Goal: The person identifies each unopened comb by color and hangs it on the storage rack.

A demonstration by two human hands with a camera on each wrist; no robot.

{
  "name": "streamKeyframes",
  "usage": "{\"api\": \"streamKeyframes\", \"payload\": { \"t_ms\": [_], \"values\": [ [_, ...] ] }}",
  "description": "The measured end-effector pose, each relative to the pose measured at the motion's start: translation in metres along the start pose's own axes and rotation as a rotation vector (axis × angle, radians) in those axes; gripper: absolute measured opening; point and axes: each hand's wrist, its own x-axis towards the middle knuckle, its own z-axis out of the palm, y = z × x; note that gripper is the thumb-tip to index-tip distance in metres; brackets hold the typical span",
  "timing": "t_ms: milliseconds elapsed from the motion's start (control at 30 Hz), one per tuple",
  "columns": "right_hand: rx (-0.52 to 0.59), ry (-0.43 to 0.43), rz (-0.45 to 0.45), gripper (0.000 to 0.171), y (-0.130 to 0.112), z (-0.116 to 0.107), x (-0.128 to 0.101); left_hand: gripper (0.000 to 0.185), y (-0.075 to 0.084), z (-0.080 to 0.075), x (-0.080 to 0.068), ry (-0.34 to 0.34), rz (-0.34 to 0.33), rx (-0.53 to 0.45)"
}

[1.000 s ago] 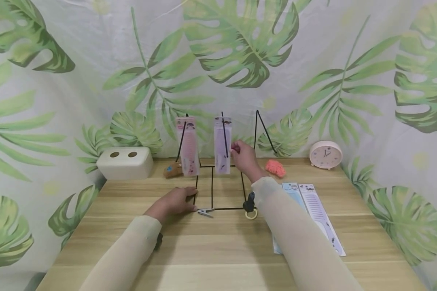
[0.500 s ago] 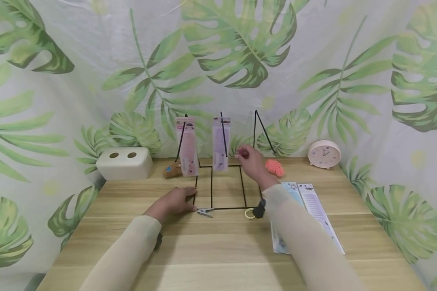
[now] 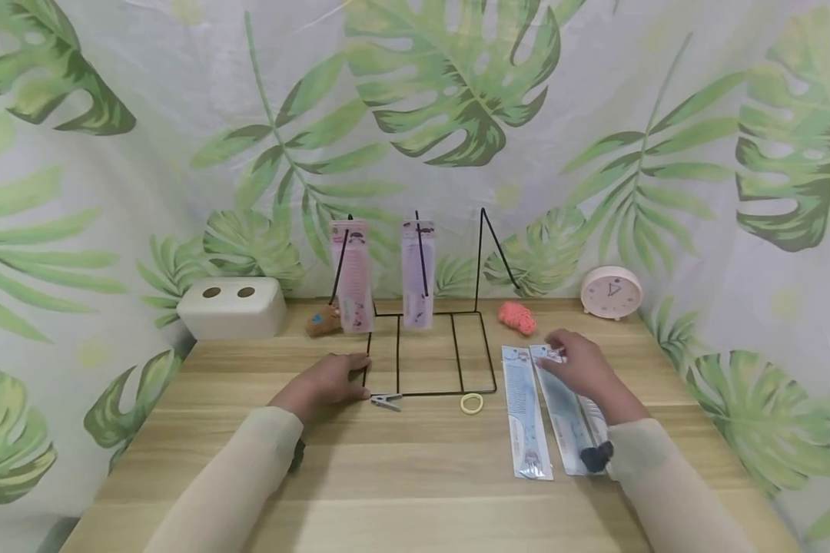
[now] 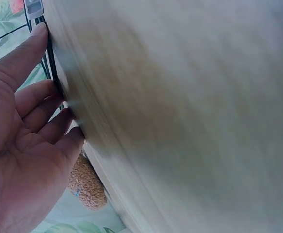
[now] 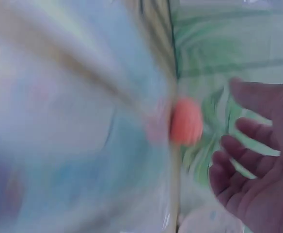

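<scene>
A black wire rack (image 3: 476,349) stands at the middle of the wooden table (image 3: 415,476). A pink comb packet (image 3: 351,276) and a purple comb packet (image 3: 417,273) hang from its two left hooks; the right hook (image 3: 487,230) is bare. My left hand (image 3: 349,380) lies flat and open beside the rack's left base wire, with its fingers (image 4: 35,43) against that wire. Over flat comb packets (image 3: 526,411) lying at the right, my right hand (image 3: 553,359) is open, fingertips at the top of the middle packet (image 3: 560,418). The right wrist view is blurred and shows my right hand (image 5: 243,145) holding nothing.
At the back left are a white box (image 3: 231,307) with two holes and a brown plush (image 3: 321,322). A coral-pink object (image 3: 516,316) and a round clock (image 3: 612,292) are back right. A metal clip (image 3: 387,400) and a yellow ring (image 3: 471,403) lie before the rack.
My right hand has left the hanging purple packet and moved right and down to the packets lying on the table. The left hand has stayed by the rack's base.
</scene>
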Motion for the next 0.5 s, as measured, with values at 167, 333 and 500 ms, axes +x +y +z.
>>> {"api": "streamKeyframes", "payload": {
  "t_ms": [167, 333, 500],
  "values": [
    [-0.115, -0.072, 0.133, 0.064, 0.042, -0.007, -0.022, 0.074, -0.003, 0.001, 0.001, 0.0, 0.002, 0.001],
    [-0.142, -0.102, 0.234, 0.074, 0.065, -0.009, -0.035, 0.074, -0.006, 0.003, 0.003, 0.0, 0.008, 0.004],
    [-0.143, -0.102, 0.279, 0.081, 0.071, -0.012, -0.038, 0.074, -0.004, 0.002, 0.004, 0.007, 0.015, 0.0]
  ]
}}
